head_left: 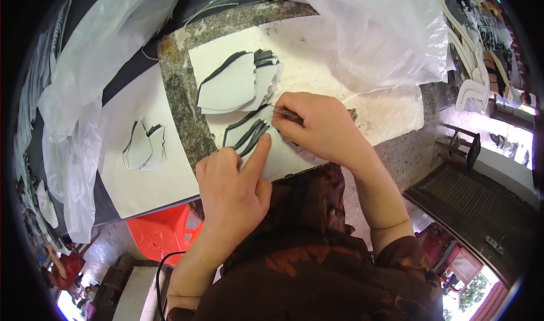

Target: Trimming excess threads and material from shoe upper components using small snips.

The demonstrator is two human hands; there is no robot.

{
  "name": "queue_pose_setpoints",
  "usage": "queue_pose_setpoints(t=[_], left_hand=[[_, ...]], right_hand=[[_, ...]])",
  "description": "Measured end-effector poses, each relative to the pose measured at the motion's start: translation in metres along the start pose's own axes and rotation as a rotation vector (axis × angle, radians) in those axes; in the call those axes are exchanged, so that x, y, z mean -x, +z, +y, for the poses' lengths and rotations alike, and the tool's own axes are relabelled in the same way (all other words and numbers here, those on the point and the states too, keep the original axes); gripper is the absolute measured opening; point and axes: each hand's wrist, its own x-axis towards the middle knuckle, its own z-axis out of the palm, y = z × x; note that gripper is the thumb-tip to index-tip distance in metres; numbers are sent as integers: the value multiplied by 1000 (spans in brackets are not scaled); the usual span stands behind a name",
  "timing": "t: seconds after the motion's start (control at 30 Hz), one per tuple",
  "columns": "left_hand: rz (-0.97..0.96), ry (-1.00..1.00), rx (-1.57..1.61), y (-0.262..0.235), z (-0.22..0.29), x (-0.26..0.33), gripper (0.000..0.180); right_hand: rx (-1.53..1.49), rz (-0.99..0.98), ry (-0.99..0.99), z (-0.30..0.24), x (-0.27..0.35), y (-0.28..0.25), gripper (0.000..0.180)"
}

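Grey-white curved cut pieces with dark edge strips [253, 137] lie overlapped on the work sheet in front of me. My left hand [233, 189] rests over their near side, fingers apart, with the index fingertip pressing on a piece. My right hand [317, 127] is closed in a pinch round a slim dark tool [290, 115]. Its thin tip points left at the far edge of the pieces; its exact kind is partly hidden by the fingers. Just beyond lies a stack of similar dark-edged pieces [229, 86].
More cut pieces [145, 146] lie on a pale sheet [122, 188] at the left. Clear plastic sheeting [391, 32] covers the far right, and more plastic [76, 117] hangs at the left. A red stool [161, 233] stands below the table, near its front edge.
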Motion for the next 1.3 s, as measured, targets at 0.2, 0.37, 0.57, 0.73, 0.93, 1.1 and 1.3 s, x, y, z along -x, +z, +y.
queue_pose_setpoints(t=[0.2,0.37,0.57,0.73,0.93,1.1,1.3], left_hand=[[0,6,-9,3,-1,2,59],[40,18,-22,4,1,3,59],[190,-30,75,22,-6,12,58],[225,-47,105,26,-11,23,56],[235,-72,168,21,-8,20,53],[195,-85,240,7,-7,8,52],[114,-101,376,-9,0,-19,31]], right_hand=[[-20,-4,26,1,-1,1,21],[199,-21,15,-6,-2,6,21],[-248,46,14,10,6,1,21],[-299,-88,133,-3,21,-12,29],[-288,59,-29,-4,29,1,24],[-404,-5,94,-11,29,-6,17],[-451,-103,128,-8,24,-12,16]])
